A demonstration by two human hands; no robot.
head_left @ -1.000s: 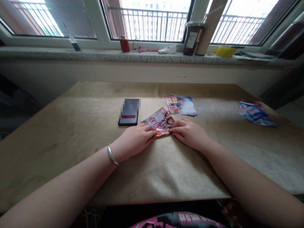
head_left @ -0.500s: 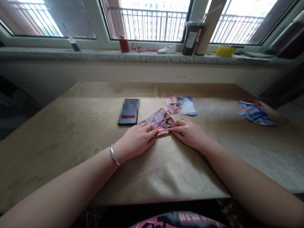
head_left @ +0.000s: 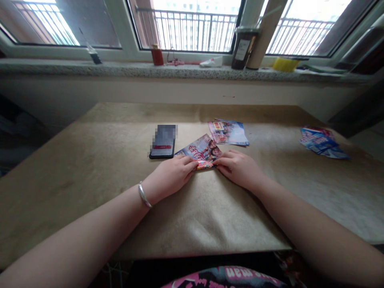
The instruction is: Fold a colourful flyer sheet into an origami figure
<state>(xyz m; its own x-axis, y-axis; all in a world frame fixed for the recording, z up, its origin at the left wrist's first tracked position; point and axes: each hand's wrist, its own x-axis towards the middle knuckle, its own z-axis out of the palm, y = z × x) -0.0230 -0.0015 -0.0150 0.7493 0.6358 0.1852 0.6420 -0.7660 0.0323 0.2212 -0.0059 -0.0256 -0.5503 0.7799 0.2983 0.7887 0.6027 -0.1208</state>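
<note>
Left fingers (head_left: 190,163) and right fingers (head_left: 222,161), closed, pinch glossy paper (head_left: 198,149) along its narrow fold (head_left: 205,164)

The garment (head_left: 220,276) reads "man", upside down.

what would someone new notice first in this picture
Probably the left hand and right hand, both at the folded near edge of a colourful leaflet, mid-table. Next, perhaps, the dark phone just beyond the left hand, and the overlapping blue leaflets far to the right.
</note>
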